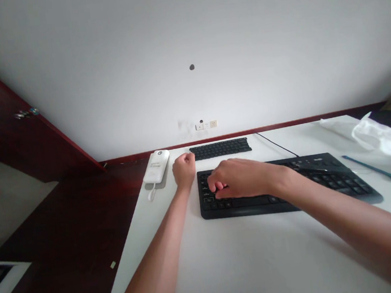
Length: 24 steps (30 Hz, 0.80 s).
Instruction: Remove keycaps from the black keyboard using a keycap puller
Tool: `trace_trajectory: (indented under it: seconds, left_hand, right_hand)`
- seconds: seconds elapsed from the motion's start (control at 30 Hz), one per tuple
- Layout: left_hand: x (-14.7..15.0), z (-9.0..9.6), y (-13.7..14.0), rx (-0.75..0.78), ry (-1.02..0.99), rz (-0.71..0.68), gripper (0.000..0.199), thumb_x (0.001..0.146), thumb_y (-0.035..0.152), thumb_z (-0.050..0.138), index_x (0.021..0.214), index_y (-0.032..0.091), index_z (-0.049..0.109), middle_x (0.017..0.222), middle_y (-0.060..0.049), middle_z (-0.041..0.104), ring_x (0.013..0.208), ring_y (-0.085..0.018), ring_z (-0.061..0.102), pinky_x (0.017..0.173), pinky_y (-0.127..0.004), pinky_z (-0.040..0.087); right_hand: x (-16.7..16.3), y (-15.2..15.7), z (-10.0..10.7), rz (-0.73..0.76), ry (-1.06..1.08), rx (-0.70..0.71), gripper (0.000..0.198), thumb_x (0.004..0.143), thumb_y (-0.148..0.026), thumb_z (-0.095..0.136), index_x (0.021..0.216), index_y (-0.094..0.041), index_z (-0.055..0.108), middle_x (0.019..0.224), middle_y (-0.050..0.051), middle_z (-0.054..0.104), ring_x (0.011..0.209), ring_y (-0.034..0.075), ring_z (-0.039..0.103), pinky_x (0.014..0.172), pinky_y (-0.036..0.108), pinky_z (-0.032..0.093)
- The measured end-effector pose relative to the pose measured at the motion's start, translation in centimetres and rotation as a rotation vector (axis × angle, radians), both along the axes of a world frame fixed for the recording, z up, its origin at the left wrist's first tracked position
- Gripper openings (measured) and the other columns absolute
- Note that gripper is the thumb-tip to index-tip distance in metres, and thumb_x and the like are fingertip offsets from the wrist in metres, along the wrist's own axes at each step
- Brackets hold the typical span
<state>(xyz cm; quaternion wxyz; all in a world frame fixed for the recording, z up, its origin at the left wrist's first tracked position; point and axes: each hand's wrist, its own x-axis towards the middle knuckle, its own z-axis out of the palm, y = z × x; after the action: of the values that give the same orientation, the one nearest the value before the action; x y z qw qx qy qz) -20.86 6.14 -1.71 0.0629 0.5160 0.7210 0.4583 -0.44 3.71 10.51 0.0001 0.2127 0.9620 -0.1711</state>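
Note:
A black keyboard [255, 206] lies on the white table, its left end partly covered by my right hand [237, 178]. The fingers of that hand are curled together down at the left-hand keys; whatever may be between them is hidden. My left hand [184, 169] is closed in a fist just left of a thin black panel of keys [220, 149] behind the keyboard. Its curled fingers hide anything inside. A dark slim object [313, 170], its kind unclear, lies across the right part of the keyboard, partly behind my right wrist.
At the table's left edge lies a white power bank [157, 166] with a short strap. To the right are a blue pry tool [372, 167] and a crumpled clear plastic bag [381, 134]. A black cable [276, 144] runs back from the keyboard. Wall sockets [206, 125] are behind the white table [230, 265].

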Motion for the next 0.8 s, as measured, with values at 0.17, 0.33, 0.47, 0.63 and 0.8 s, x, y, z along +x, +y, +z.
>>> trace_trajectory:
  seconds: [0.17, 0.33, 0.47, 0.63, 0.8]
  left_hand:
    - [0.0, 0.1, -0.1, -0.012, -0.021, 0.027, 0.040, 0.094, 0.040, 0.051, 0.060, 0.021, 0.045, 0.058, 0.001, 0.050, 0.057, -0.014, 0.039, 0.059, -0.028, 0.023]
    - [0.1, 0.7, -0.3, -0.019, -0.031, 0.025, 0.039, 0.095, 0.040, 0.050, 0.061, 0.021, 0.047, 0.059, 0.000, 0.054, 0.058, -0.015, 0.043, 0.060, -0.028, 0.024]
    - [0.1, 0.7, -0.3, -0.025, -0.054, 0.018, 0.039, 0.095, 0.041, 0.050, 0.060, 0.021, 0.047, 0.059, 0.000, 0.055, 0.057, -0.015, 0.043, 0.061, -0.028, 0.023]
    - [0.2, 1.0, -0.4, -0.013, -0.089, 0.012, 0.036, 0.092, 0.040, 0.053, 0.062, 0.021, 0.049, 0.060, 0.000, 0.055, 0.059, -0.015, 0.043, 0.062, -0.027, 0.024]
    - [-0.1, 1.9, -1.4, 0.032, -0.139, -0.061, 0.037, 0.093, 0.039, 0.049, 0.061, 0.021, 0.045, 0.058, 0.001, 0.048, 0.060, -0.015, 0.043, 0.061, -0.026, 0.027]
  right_hand:
    - [0.0, -3.5, -0.1, -0.027, -0.116, 0.079, 0.019, 0.088, -0.021, 0.072, 0.105, -0.024, 0.080, 0.093, 0.007, 0.080, 0.078, 0.024, 0.073, 0.065, 0.030, 0.043]
    - [4.9, -5.0, 0.0, -0.140, 0.070, -0.074, 0.020, 0.093, -0.024, 0.065, 0.108, -0.029, 0.078, 0.106, 0.003, 0.079, 0.089, 0.024, 0.074, 0.074, 0.031, 0.050]
    - [12.9, -3.3, -2.3, -0.465, 0.133, 0.023, 0.028, 0.094, -0.024, 0.058, 0.115, -0.030, 0.075, 0.116, 0.005, 0.078, 0.094, 0.026, 0.074, 0.082, 0.036, 0.055]
    - [22.6, 0.8, -5.4, -0.787, 0.020, 0.262, 0.049, 0.082, -0.017, 0.059, 0.128, -0.028, 0.072, 0.124, 0.011, 0.075, 0.113, 0.034, 0.070, 0.093, 0.044, 0.056]
    - [25.1, 3.3, -6.4, -0.750, -0.009, 0.214, 0.040, 0.077, -0.018, 0.061, 0.112, -0.026, 0.079, 0.108, 0.010, 0.080, 0.104, 0.033, 0.074, 0.092, 0.043, 0.057]
